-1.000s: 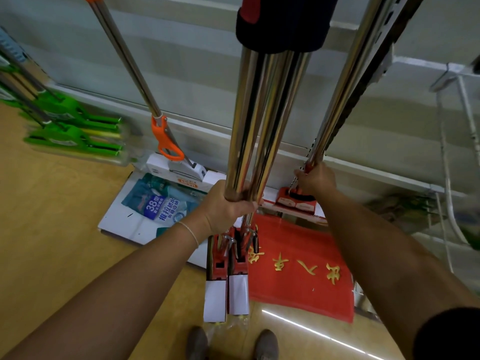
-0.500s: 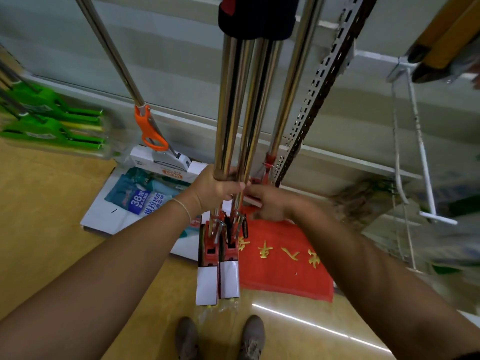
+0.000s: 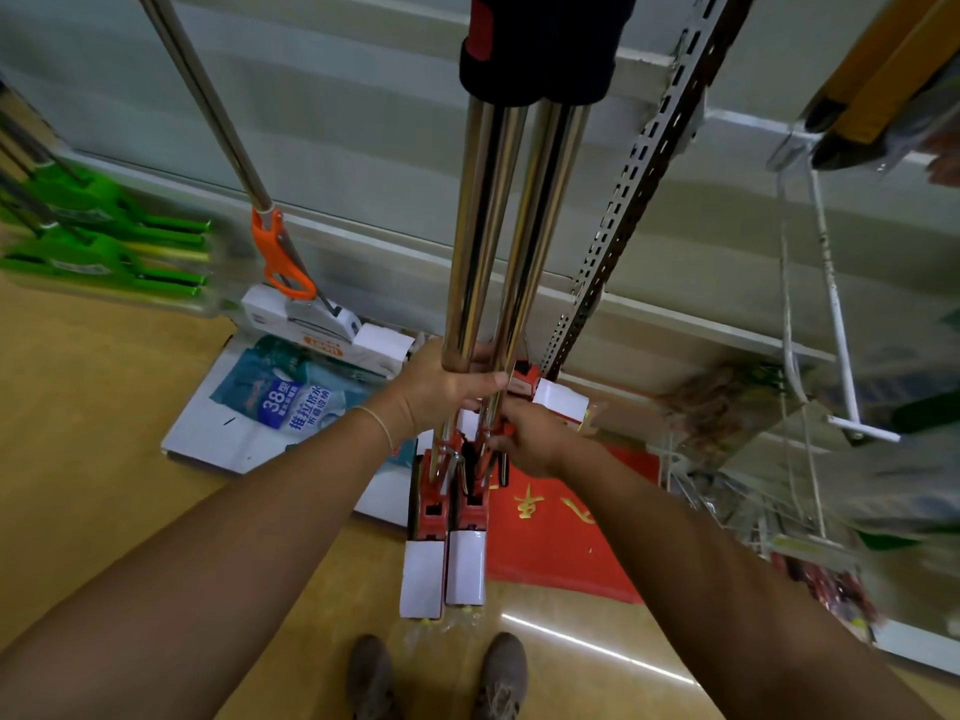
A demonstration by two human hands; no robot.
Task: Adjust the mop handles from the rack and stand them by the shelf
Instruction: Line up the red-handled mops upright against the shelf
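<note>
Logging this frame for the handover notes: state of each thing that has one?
Left hand: grips the steel mop handles, upright, bundled.
Right hand: curled on the handles lower down.
Red mop heads: on the floor, side by side, white sleeves on.
Orange-clip mop: leaning on the wall, untouched.
Red mat: flat on the floor.

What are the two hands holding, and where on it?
The left hand grips the bundle of shiny mop handles low on the poles, just above the red mop heads. The right hand holds the same bundle slightly lower, by the red fittings.
</note>
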